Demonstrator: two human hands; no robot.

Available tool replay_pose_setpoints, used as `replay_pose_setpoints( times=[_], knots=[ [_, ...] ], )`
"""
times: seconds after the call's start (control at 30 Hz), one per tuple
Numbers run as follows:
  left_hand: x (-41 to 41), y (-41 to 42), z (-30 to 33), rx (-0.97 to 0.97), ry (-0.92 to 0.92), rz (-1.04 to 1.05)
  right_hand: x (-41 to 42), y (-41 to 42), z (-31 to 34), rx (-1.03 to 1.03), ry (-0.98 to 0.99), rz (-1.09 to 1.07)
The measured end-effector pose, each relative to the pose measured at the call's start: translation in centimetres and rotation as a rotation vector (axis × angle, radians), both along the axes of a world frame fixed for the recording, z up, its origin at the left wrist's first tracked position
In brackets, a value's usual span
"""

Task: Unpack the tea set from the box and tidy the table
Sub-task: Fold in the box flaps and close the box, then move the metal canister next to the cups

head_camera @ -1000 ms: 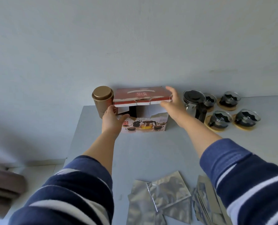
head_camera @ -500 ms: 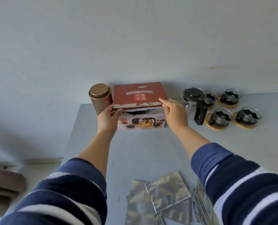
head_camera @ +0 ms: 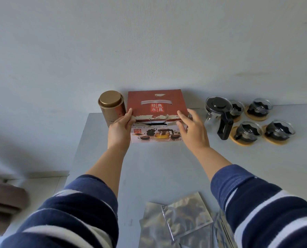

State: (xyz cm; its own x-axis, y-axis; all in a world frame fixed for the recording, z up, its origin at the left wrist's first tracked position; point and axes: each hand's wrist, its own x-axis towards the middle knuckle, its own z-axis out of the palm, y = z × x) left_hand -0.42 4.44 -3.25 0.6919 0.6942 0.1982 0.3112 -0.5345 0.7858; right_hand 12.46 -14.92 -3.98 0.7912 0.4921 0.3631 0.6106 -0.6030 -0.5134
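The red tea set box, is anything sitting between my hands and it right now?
Nothing visible does. The left hand already touches the red tea set box at its left front corner, the right hand at its right front. The gold tin stands beside the box's left.

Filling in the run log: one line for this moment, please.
left hand on box lid corner | right hand at other corner | lid nearly shut | teapot, cups out | foil pouches loose

Gold tin [head_camera: 111,107] at table [head_camera: 154,163] corner; foil pouches [head_camera: 177,221] near edge.
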Motion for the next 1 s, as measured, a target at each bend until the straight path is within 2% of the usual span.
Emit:
replay_pose_setpoints(
  times=[0.27, 0.43, 0.5, 0.57, 0.67, 0.77, 0.83, 0.93, 1.0],
  knots=[
    [1.6, 0.8, -0.2, -0.014, 0.035, 0.023, 0.7, 1.2, 0.8, -0.015, 0.058, -0.056],
    [1.1, 0.8, 0.5, 0.021, 0.147, 0.026, 0.2, 1.9, 2.0, -0.183, 0.071, -0.123],
    [-0.4, 0.6, 0.5, 0.014, 0.198, 0.082, -0.8, 2.8, 2.7, -0.281, 0.0, -0.201],
    [-2.6, 0.9, -0.3, 0.038, 0.261, 0.151, -2.3, 4.6, 3.6, -0.234, -0.093, -0.182],
    [-5.9, 2.3, -1.9, 0.069, 0.509, 0.123, -5.1, 8.4, 4.5, 0.004, -0.121, 0.076],
    [-8.6, 3.9, -3.0, 0.068, 0.692, 0.043, -8.1, 12.6, 5.1, 0.163, 0.009, 0.296],
    [-10.0, 4.6, -3.5, 0.049, 0.799, -0.032, -9.4, 15.4, 5.2, 0.175, 0.142, 0.33],
    [-11.4, 5.2, -4.4, 0.034, 0.928, -0.164, -9.6, 19.5, 5.0, 0.152, 0.393, 0.225],
    [-11.6, 5.3, -4.9, 0.064, 0.941, -0.19, -9.1, 21.7, 4.7, 0.159, 0.545, 0.124]
  ],
)
